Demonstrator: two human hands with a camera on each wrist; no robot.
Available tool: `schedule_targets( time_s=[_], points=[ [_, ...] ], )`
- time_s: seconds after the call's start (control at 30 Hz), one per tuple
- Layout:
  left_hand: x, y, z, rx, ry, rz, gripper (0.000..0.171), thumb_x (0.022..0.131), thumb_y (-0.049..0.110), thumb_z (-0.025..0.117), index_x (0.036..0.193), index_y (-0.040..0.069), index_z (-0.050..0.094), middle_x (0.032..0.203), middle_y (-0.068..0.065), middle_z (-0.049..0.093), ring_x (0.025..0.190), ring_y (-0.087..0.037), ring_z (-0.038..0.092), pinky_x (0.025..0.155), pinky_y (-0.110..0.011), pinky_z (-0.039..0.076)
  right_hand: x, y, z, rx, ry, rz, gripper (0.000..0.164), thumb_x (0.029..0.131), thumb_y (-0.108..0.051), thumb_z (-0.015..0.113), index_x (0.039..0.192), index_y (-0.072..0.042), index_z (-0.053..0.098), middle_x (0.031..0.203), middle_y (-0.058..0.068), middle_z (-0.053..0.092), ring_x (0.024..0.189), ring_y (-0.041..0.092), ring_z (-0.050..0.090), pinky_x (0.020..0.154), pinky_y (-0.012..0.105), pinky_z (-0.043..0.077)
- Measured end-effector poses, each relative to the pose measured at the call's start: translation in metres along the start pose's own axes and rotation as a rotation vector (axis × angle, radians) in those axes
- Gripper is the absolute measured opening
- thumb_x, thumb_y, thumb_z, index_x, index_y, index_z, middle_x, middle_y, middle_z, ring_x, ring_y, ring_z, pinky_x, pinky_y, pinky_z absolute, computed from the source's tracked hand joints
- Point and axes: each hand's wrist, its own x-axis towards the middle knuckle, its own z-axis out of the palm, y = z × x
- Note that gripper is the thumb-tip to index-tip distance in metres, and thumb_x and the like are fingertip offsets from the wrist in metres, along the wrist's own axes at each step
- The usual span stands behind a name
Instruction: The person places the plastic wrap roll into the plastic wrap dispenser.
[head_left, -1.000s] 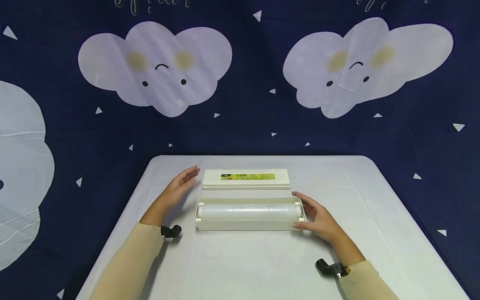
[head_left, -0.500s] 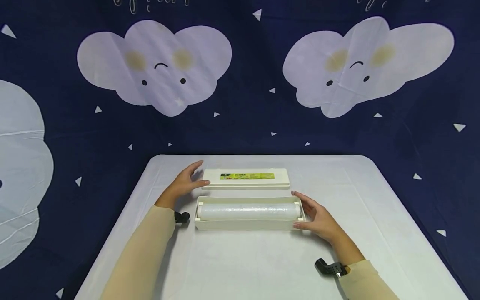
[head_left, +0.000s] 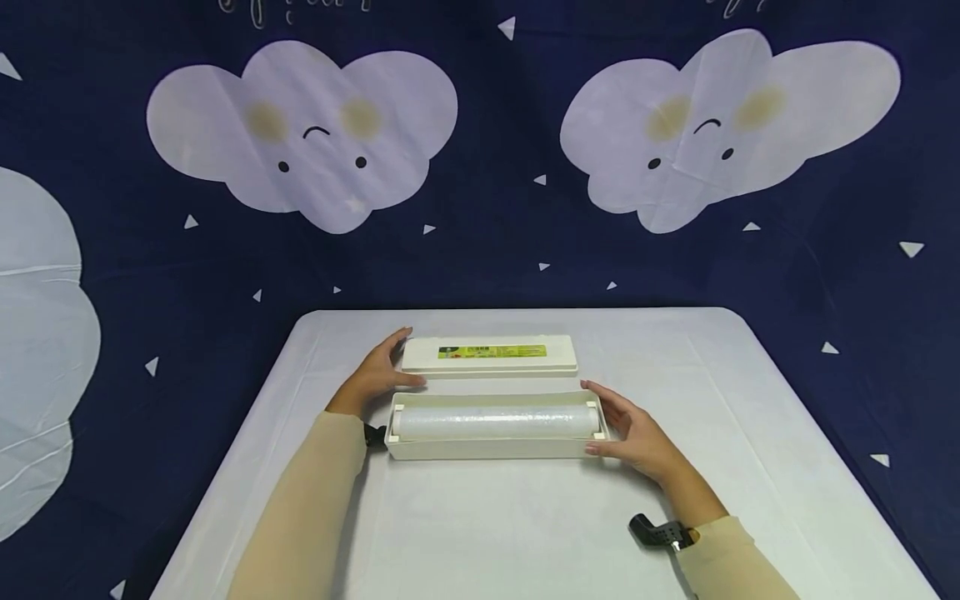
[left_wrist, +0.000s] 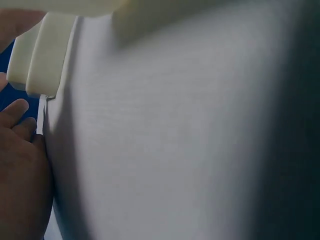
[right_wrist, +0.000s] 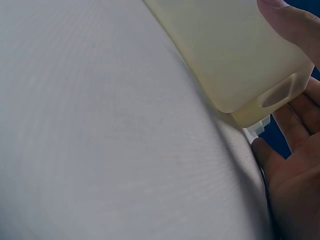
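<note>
A long cream box (head_left: 480, 451) sits on the table with its top off. Inside it lies a roll of cling film (head_left: 495, 422). My right hand (head_left: 636, 437) holds the box's right end, thumb on the front wall and fingers round the back. Behind the box is its cream lid (head_left: 561, 354), with a yellow-green label. My left hand (head_left: 375, 372) spans the lid's left end, thumb at the front edge, fingers at the far side. In the left wrist view the lid's end (left_wrist: 50, 55) shows between thumb and fingers; the right wrist view shows an oval slot in the box's end (right_wrist: 270, 102).
A white cloth covers the table (head_left: 510, 533), whose far edge meets a dark blue curtain (head_left: 495, 267) printed with clouds. Each wrist wears a black camera mount; the right one (head_left: 660, 533) stands over the table. The left forearm passes close beside the box.
My left hand has moved right and turned, from apart on the lid's left to thumb and fingers around its left end. The right hand, box and lid stay in place.
</note>
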Motion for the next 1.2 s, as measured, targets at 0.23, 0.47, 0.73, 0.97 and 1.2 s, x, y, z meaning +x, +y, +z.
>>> schedule_targets(
  time_s=[0.23,0.47,0.73,0.97,1.2],
  points=[
    [0.0007,-0.0033,0.0053,-0.090,-0.015,0.014,0.126,0.066,0.010,0.103,0.166,0.001,0.026,0.172,-0.017,0.021,0.157,-0.031,0.017,0.126,-0.045,0.015,0.0006,0.0009,0.0005,0.000,-0.005,0.004,0.102,0.074,-0.001,0.095,0.161,-0.009,0.043,0.165,0.010,0.039,0.154,0.030,0.027,0.118,0.022,0.026],
    [-0.0018,0.0001,0.0089,-0.087,-0.006,-0.008,0.122,0.067,0.005,0.101,0.165,0.001,0.027,0.164,-0.022,0.037,0.152,-0.036,0.031,0.124,-0.047,0.023,-0.0001,-0.0021,0.0014,0.001,0.004,0.022,0.103,0.073,-0.003,0.096,0.161,-0.011,0.043,0.165,0.007,0.039,0.154,0.027,0.028,0.118,0.022,0.026],
    [-0.0032,0.0038,0.0080,-0.006,0.020,-0.024,0.112,0.070,0.005,0.099,0.162,0.001,0.035,0.160,-0.022,0.043,0.148,-0.038,0.038,0.122,-0.048,0.028,-0.0004,-0.0003,0.0015,0.002,0.000,0.020,0.103,0.074,-0.003,0.096,0.162,-0.012,0.043,0.166,0.008,0.038,0.154,0.029,0.027,0.119,0.023,0.025],
    [-0.0038,0.0006,0.0062,-0.009,0.033,0.000,0.109,0.064,0.007,0.102,0.156,0.000,0.044,0.160,-0.021,0.042,0.147,-0.040,0.038,0.121,-0.050,0.030,-0.0001,0.0019,0.0008,0.000,-0.006,0.019,0.103,0.075,-0.003,0.096,0.162,-0.013,0.042,0.166,0.007,0.038,0.154,0.030,0.027,0.119,0.024,0.025],
    [-0.0056,0.0012,0.0054,-0.058,0.034,0.003,0.108,0.062,0.008,0.104,0.153,0.002,0.048,0.155,-0.018,0.048,0.143,-0.036,0.044,0.120,-0.049,0.031,-0.0006,0.0000,0.0016,0.003,-0.004,0.022,0.104,0.074,-0.003,0.096,0.162,-0.013,0.042,0.166,0.007,0.038,0.154,0.029,0.027,0.118,0.023,0.026]
  ],
)
